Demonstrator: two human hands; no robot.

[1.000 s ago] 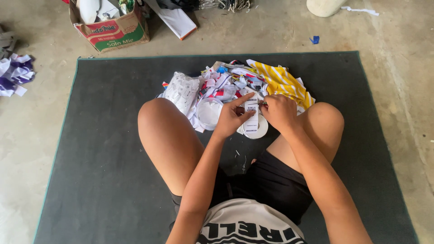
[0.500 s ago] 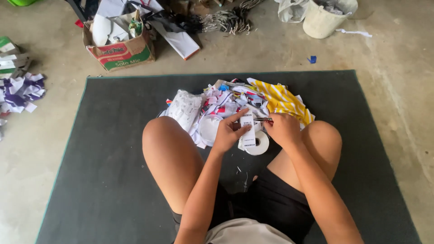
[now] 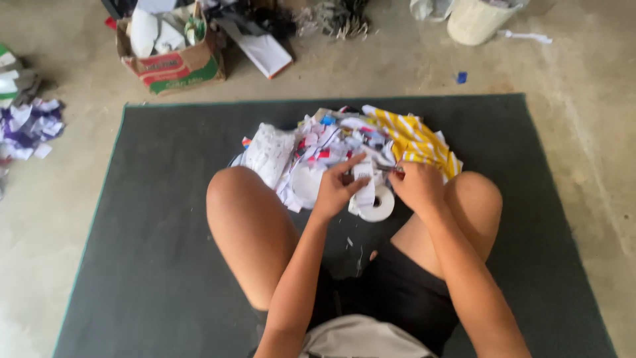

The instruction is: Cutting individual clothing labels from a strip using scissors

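Here, both hands work a strip of paper above a white tape roll.

Nearest the camera, a person sits cross-legged on a dark grey mat (image 3: 165, 265), bare knees spread to either side. The left hand (image 3: 336, 189) pinches a narrow white paper strip (image 3: 364, 180) between thumb and fingers, closed on it. The right hand (image 3: 416, 185) is curled shut just beside it, gripping a thin dark tool whose kind I cannot tell, its tip meeting the strip's top. The white tape roll (image 3: 379, 205) lies on the mat just under the strip, between the knees. Beyond the hands sits a heap of paper scraps (image 3: 311, 149), with a yellow-and-white striped cloth (image 3: 414, 139) at its right side. Farther off, on the concrete floor (image 3: 583, 66), stand a cardboard box (image 3: 173, 63) of clutter, a pale bucket (image 3: 476, 23), and purple-and-white scraps (image 3: 30, 126) at far left.
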